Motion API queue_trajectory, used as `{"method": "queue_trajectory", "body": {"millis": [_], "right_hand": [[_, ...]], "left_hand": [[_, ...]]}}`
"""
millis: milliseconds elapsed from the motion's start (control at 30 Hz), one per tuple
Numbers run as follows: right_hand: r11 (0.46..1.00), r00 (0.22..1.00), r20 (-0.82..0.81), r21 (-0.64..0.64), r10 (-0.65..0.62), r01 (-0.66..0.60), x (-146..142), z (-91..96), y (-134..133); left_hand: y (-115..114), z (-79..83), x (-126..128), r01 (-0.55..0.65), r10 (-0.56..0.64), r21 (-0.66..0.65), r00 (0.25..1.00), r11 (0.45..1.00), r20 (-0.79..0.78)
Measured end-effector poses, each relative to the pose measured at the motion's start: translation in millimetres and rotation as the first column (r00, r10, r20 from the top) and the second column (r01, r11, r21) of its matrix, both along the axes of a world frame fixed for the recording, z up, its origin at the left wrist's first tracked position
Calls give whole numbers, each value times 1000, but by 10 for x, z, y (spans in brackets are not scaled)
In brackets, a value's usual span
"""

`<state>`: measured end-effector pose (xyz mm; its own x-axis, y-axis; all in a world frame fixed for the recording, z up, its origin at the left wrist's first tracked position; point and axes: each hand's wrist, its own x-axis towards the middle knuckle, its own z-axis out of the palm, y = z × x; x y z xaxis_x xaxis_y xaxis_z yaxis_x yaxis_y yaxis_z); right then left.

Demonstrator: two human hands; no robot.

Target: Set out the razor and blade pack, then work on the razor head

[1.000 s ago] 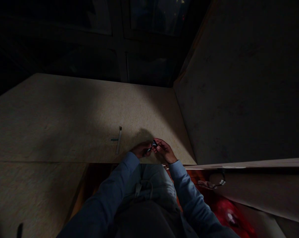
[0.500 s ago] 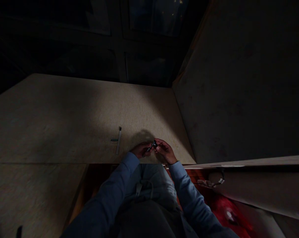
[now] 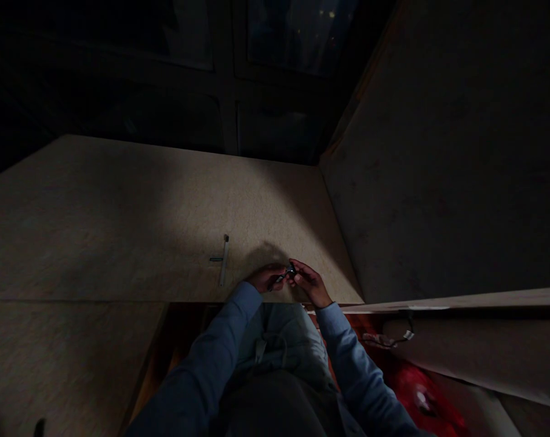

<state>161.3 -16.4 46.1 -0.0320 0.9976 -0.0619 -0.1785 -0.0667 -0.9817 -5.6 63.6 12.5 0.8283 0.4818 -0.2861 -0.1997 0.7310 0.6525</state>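
Note:
Above the near edge of the pale tabletop, my left hand (image 3: 267, 278) is closed on the thin dark shaft of a small tool (image 3: 282, 277). My right hand (image 3: 308, 281) pinches the tool's shiny dark head (image 3: 291, 269) with thumb and fingertips. Its exact kind cannot be made out in the dim light. To the left of my hands, a slim whitish stick (image 3: 223, 267) with a dark tip lies on the tabletop. A short dark bar (image 3: 215, 259) lies crosswise at its left side, seemingly touching it.
The pale tabletop (image 3: 175, 200) meets a tall dark panel (image 3: 439, 182) on the right and dark window frames (image 3: 229, 109) at the back. A cable (image 3: 405, 337) and a red bundle (image 3: 423, 388) are below at right. Another pale surface (image 3: 51, 352) lies at lower left.
The whole view has shifted slightly, so everything appears a little farther right and lower. Both hands still hold the tool, with the fingers slightly moved around its head.

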Motion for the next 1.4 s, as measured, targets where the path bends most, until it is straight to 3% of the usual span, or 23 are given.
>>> {"method": "queue_trajectory", "body": {"millis": [800,1400], "right_hand": [[996,996,-15,-9,-87,87,-115,17,-48],[998,998,28,8,-64,63,-169,106,-51]], "left_hand": [[-4,5,38,-28,27,74,999,997,20],[-11,6,8,-61,60,110,998,992,10]]}}
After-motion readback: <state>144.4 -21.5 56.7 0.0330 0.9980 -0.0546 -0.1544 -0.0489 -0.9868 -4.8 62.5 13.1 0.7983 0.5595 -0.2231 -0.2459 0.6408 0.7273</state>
